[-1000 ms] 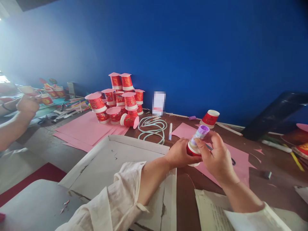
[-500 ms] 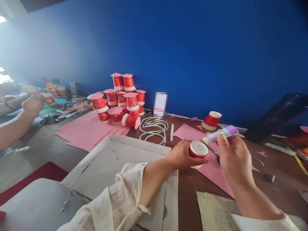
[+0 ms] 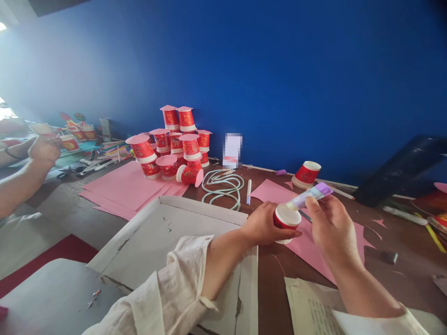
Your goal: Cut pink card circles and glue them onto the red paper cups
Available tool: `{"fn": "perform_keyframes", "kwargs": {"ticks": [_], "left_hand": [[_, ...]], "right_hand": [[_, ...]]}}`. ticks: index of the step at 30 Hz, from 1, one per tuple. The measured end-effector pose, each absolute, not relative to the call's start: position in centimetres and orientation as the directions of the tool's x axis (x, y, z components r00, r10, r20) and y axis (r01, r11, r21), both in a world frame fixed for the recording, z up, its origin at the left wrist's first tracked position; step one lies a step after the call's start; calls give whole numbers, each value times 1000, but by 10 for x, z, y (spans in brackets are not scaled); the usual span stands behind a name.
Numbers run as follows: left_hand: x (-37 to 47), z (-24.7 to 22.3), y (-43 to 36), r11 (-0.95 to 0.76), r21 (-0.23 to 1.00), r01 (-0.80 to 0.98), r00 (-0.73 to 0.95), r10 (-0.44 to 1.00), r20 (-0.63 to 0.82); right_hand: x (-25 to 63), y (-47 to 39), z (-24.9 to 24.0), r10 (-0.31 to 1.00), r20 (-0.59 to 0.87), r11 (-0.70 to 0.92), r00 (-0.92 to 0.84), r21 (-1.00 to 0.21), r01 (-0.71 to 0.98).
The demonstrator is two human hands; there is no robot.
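Nearest, yellowed paper sheets printed with text [image 3: 300,302] are seen beside a shallow white cardboard tray [image 3: 199,223], both on the dark brown table [image 3: 268,274]. Just beyond, an upturned red paper cup with a white base [image 3: 287,217] is gripped at its side by the left hand [image 3: 260,224], the fingers wrapped around it. A purple and pale glue stick [image 3: 308,196] is pinched between thumb and fingers of the right hand [image 3: 335,232]; its tip is held at the edge of the cup's base, though contact cannot be made out. Beneath, a cut pink paper sheet [image 3: 314,246] is partly covered.

Farther back, many red cups topped with pink paper discs [image 3: 191,148] are stacked, and one disc-topped cup [image 3: 190,175] is laid on its side; these can be judged finished to that stage. No disc is borne by the held cup, which seems to be at gluing, nor by the upturned red cup near the blue wall [image 3: 306,174]; on both, a disc appears to be lacking.
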State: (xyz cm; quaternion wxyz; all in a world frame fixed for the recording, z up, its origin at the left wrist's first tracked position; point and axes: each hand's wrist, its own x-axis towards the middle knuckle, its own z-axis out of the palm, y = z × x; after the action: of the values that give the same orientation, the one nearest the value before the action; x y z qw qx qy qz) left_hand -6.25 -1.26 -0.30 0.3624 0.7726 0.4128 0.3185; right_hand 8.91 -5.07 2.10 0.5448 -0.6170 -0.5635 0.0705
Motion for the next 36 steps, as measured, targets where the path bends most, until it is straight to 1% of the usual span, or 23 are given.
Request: {"fn": "perform_keyframes", "kwargs": {"ticks": [3, 8, 12, 14, 16, 18, 21, 24, 26, 29, 31, 33, 35, 36], "left_hand": [[-63, -3, -13, -402, 822, 403, 456, 867, 201], [-63, -2, -12, -447, 810, 381, 478, 844, 241], [-64, -2, -12, -463, 803, 375, 498, 831, 247], [-63, -2, -12, -460, 802, 381, 496, 834, 243], [-63, -3, -12, -443, 804, 397, 479, 847, 230], [-62, -4, -13, -420, 805, 418, 453, 865, 216], [-62, -5, -12, -415, 799, 435, 446, 870, 210], [-62, -5, -12, -447, 792, 416, 472, 850, 232], [-62, -5, -12, -455, 793, 404, 475, 846, 243], [-62, -5, -12, -434, 796, 421, 449, 863, 233], [-62, -5, -12, -431, 794, 429, 451, 864, 225], [-62, -4, -12, -441, 791, 424, 467, 855, 226], [-63, -3, -12, -440, 792, 424, 468, 855, 224], [-63, -3, -13, -433, 794, 426, 463, 859, 219]], "right_hand": [[80, -55, 25, 785, 520, 228, 336, -747, 624], [72, -53, 24, 769, 603, 308, 210, -638, 705], [75, -53, 26, 794, 602, 368, 89, -591, 718], [79, -55, 28, 795, 606, 375, 41, -543, 752], [82, -56, 28, 778, 627, 349, 43, -489, 799], [84, -55, 27, 753, 650, 299, 98, -472, 830], [81, -54, 25, 756, 634, 275, 162, -532, 801], [78, -53, 25, 797, 594, 328, 106, -574, 750], [79, -54, 26, 795, 603, 341, 63, -531, 775], [82, -56, 27, 744, 663, 303, 85, -448, 841], [81, -56, 26, 746, 658, 297, 102, -466, 833], [80, -57, 26, 794, 599, 301, 102, -532, 791], [79, -56, 26, 834, 527, 271, 164, -650, 710], [79, -55, 27, 847, 483, 256, 221, -736, 626]]}}
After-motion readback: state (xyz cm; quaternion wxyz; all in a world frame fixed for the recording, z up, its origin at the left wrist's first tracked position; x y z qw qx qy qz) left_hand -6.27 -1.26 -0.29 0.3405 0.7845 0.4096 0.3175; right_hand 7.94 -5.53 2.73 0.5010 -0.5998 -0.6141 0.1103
